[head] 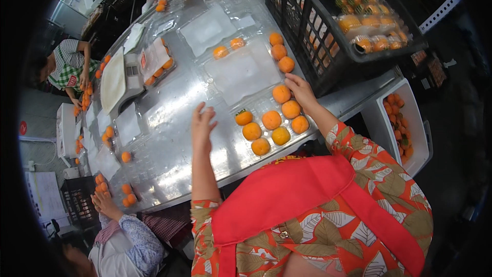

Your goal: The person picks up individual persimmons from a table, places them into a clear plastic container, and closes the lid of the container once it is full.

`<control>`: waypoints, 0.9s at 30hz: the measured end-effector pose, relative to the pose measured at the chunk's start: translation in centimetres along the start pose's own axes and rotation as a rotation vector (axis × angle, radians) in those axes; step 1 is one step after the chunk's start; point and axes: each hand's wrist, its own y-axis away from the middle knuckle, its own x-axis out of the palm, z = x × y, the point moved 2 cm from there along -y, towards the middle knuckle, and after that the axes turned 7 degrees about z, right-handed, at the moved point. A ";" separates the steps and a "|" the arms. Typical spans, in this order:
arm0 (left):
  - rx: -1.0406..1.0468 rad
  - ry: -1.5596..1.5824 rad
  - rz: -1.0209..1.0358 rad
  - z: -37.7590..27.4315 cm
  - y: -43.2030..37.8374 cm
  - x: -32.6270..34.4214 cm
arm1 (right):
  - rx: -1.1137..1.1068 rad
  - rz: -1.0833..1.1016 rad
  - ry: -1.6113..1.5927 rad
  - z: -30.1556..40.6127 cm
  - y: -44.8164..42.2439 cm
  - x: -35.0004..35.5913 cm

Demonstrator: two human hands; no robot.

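Note:
In front of me on a metal table [173, 130], a clear plastic tray [230, 144] holds several orange persimmons [271, 120], one with its green calyx up. My right hand [302, 91] is at the tray's right side, fingertips close to the persimmon [281, 94] at its far corner; nothing shows in its grasp. Left of the tray my left hand [203, 125] hovers over bare metal, fingers apart and holding nothing. Just beyond lies a white sheet [246, 71] on clear plastic, with two persimmons [221, 52] at its far edge and three more [279, 52] along its right.
A black plastic crate [346, 57] with packed persimmons stands at my right, above a white bin [417, 154] of loose persimmons. Left of centre are a scale [132, 75] and a filled clamshell pack [155, 61]. Co-workers [134, 238] handle persimmons along the left side.

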 end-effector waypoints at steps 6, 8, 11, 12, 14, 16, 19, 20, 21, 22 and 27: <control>-0.026 0.048 -0.060 1.2 -0.5 4.1 | -0.012 -0.027 -0.006 1.2 0.9 0.3; -0.006 0.032 -0.120 2.5 -0.9 3.9 | -0.009 0.023 -0.031 -0.1 0.4 1.2; 0.066 0.045 -0.192 5.1 -1.5 1.8 | -0.013 0.072 -0.061 -0.3 0.7 2.8; 0.089 0.068 -0.230 5.5 -1.4 1.2 | -0.013 0.091 -0.078 -0.4 0.7 3.4; 0.113 0.106 -0.281 6.1 -0.8 -0.5 | 0.007 0.136 -0.106 -0.1 1.1 5.0; 0.119 0.133 -0.291 6.2 -0.8 -2.1 | 0.002 0.169 -0.118 -0.3 0.9 6.4; 0.101 0.225 -0.375 6.5 -0.3 -4.7 | -0.016 0.236 -0.101 -0.4 1.2 9.2; 0.093 0.224 -0.397 6.6 -0.2 -5.7 | -0.023 0.260 -0.081 -0.4 1.3 10.1; 0.086 0.235 -0.427 7.1 0.0 -6.9 | -0.027 0.290 -0.060 -0.5 1.5 11.2; 0.081 0.245 -0.452 7.5 -0.1 -7.9 | -0.021 0.323 -0.038 -0.8 1.6 12.1; 0.049 0.286 -0.523 8.1 -0.5 -12.0 | 0.010 0.441 0.006 -1.2 1.8 15.8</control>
